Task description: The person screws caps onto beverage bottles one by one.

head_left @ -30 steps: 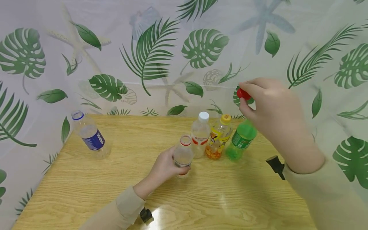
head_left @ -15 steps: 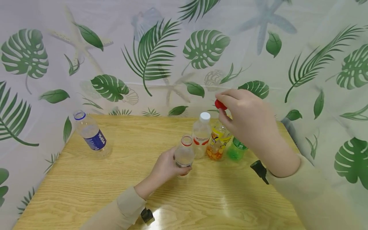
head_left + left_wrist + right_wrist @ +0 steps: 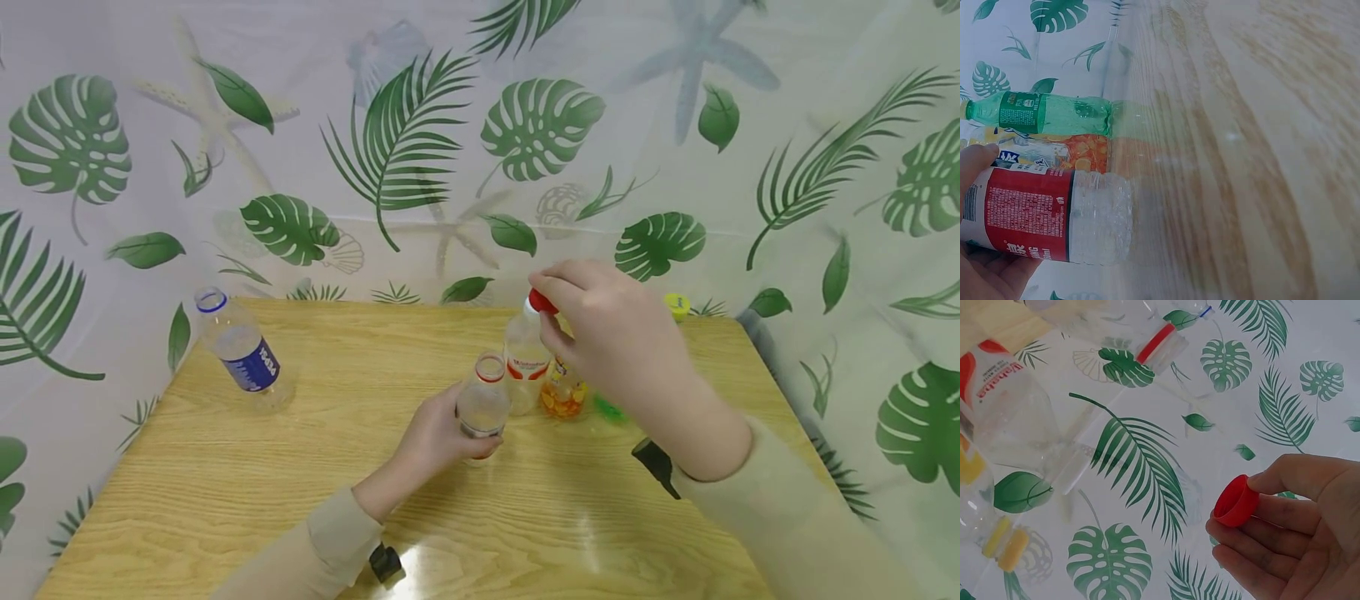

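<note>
My left hand (image 3: 427, 437) grips a clear plastic bottle (image 3: 482, 407), upright on the table, its mouth uncovered and ringed in red. In the left wrist view, the held bottle's red label (image 3: 1029, 212) faces the camera. My right hand (image 3: 618, 329) pinches a red bottle cap (image 3: 542, 302) between thumb and fingers, above and to the right of that uncovered mouth. From the head, the cap overlaps the top of a white-capped bottle (image 3: 525, 358) behind. The right wrist view shows the cap (image 3: 1236, 501) apart from every bottle, its hollow side visible.
Right of the white-capped bottle stand a bottle with orange contents (image 3: 562, 398) and a green bottle (image 3: 1072, 115), both partly hidden by my right hand in the head view. An uncapped Pepsi bottle (image 3: 251, 362) stands at the table's left. A leaf-print cloth (image 3: 420, 250) hangs behind.
My right hand has moved left and downward with the red cap, from above the green bottle to near the white-capped one. The left hand still holds its bottle in place.
</note>
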{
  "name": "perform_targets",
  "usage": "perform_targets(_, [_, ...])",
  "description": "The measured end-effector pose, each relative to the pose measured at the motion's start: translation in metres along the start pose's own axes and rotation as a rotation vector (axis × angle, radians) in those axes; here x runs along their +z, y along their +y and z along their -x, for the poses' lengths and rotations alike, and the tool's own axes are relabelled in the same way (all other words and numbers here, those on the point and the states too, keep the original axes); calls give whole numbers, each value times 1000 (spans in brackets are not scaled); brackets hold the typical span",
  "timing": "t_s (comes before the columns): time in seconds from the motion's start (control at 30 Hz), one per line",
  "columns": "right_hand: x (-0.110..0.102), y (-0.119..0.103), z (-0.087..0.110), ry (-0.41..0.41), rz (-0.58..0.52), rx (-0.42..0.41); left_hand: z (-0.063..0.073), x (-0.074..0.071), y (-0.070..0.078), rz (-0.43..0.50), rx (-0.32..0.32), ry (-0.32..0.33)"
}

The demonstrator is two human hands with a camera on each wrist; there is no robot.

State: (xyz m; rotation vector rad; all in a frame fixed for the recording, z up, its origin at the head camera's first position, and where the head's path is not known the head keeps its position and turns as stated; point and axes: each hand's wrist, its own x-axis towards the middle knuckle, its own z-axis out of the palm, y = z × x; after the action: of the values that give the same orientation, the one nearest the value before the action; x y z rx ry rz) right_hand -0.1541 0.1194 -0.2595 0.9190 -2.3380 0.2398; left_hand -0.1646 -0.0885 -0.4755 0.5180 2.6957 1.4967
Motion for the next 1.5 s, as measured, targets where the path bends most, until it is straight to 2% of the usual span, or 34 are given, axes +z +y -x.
perform_targets(0.2, [10,-7,1,-7,-4,-47,1,0,0,-2,15,3])
perform_targets(1.07, [44,-28,16,-127,-33,-70,3,1,-2,2,39,1])
perform_targets(1.5, [53,-28,18,-167,-35,-77,2,0,-3,9,4,0])
